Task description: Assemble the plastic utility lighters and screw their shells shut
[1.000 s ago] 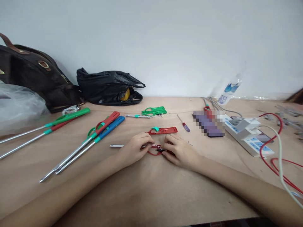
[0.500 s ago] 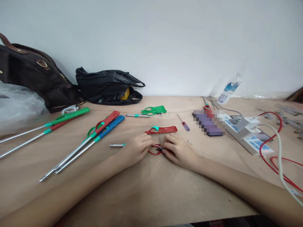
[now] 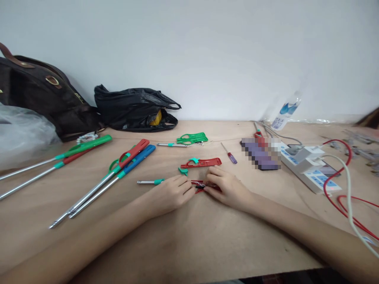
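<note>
My left hand (image 3: 173,193) is closed around the left part of an opened red lighter handle (image 3: 194,182) lying on the table. A silver lighter tube (image 3: 145,182) with a teal collar sticks out to its left. My right hand (image 3: 227,187) pinches the right part of the same handle, its fingertips at a small black part (image 3: 200,187) with thin pale wires. My fingers hide much of the handle. Just beyond lies the other red handle half (image 3: 204,162), with a teal piece on it. A loose teal trigger-like piece (image 3: 183,171) rests above my left hand.
Assembled long-nosed lighters (image 3: 130,157) lie at the left. Behind are green handle parts (image 3: 192,137), a screwdriver (image 3: 229,154) and a black plastic bag (image 3: 133,108). A purple phone (image 3: 262,156), a power strip (image 3: 314,173) with cables and a bottle (image 3: 286,112) stand right.
My left hand has shifted slightly down and closer in, uncovering the loose teal piece and the tube's teal collar. My right hand stays almost in place at the handle.
</note>
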Demonstrator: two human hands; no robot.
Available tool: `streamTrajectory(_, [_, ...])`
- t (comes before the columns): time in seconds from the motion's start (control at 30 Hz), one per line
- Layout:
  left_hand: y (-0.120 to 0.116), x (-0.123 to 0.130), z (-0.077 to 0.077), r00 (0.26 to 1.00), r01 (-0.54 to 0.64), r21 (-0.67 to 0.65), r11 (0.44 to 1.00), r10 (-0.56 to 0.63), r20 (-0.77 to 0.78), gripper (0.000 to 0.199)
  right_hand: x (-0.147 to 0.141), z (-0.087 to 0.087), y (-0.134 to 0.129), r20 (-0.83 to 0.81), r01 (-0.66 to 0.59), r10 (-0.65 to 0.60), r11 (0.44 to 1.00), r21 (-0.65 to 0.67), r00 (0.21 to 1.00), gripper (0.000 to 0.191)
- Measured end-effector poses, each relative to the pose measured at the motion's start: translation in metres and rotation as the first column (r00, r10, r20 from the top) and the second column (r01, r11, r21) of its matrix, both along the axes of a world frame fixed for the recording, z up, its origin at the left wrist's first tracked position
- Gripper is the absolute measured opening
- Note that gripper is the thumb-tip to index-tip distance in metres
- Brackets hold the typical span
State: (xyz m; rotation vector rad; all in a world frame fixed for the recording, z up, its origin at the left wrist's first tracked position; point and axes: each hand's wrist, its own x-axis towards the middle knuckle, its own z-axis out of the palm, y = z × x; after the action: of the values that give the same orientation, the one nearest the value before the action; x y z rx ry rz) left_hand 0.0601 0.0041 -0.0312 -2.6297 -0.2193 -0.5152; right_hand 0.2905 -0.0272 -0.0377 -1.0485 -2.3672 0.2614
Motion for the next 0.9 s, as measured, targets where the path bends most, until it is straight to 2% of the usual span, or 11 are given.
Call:
streamTrajectory(0.13, [-0.004, -0.001, -0.001, 0.999, 0.001, 0.017, 1.000, -0.002, 0.053, 0.033, 0.003, 0.002, 0.000, 0.005, -0.019, 0.019, 0.999, -0.034, 1.000, 0.008])
streamTrajectory(0.2, [-0.004, -0.001, -0.001, 0.995, -0.008, -0.057, 0.998, 0.014, 0.102, 0.035, 0.003, 0.002, -0.001, 0.004, -0.007, 0.007, 0.999, -0.035, 1.000, 0.008])
streamTrajectory(0.27, [-0.005, -0.002, 0.000, 0.990, -0.033, -0.185, 0.982, 0.057, 0.127, 0.036, 0.003, 0.001, -0.002, -0.006, 0.002, -0.002, 0.999, -0.039, 1.000, 0.008])
streamTrajectory(0.37, [-0.005, -0.002, 0.003, 0.982, -0.061, -0.389, 0.919, 0.125, 0.143, 0.032, 0.004, -0.001, -0.002, -0.032, 0.009, -0.011, 0.999, -0.042, 0.999, 0.007])
streamTrajectory(0.5, [0.005, -0.004, 0.010, 0.938, -0.013, -0.592, 0.806, 0.214, 0.272, 0.024, 0.004, -0.001, -0.002, -0.048, 0.013, -0.015, 0.999, -0.046, 0.999, 0.006])
streamTrajectory(0.57, [0.016, -0.008, 0.014, 0.926, -0.030, -0.616, 0.787, 0.253, 0.279, 0.024, 0.005, 0.000, -0.002, -0.049, 0.010, -0.012, 0.999, -0.039, 0.999, 0.007])
streamTrajectory(0.63, [0.030, -0.013, 0.016, 0.944, -0.101, -0.605, 0.790, 0.268, 0.193, 0.028, 0.005, 0.000, -0.001, -0.035, 0.005, -0.006, 1.000, -0.023, 0.999, 0.008])
streamTrajectory(0.73, [0.046, -0.021, 0.016, 0.966, -0.176, -0.539, 0.824, 0.249, 0.065, 0.028, 0.007, -0.001, 0.001, 0.001, -0.025, 0.025, 1.000, 0.019, 1.000, 0.009])
streamTrajectory(0.9, [0.050, -0.019, 0.019, 0.974, -0.217, -0.490, 0.844, 0.224, -0.044, 0.025, 0.006, -0.002, 0.001, 0.028, -0.050, 0.048, 0.995, 0.084, 0.998, 0.011])
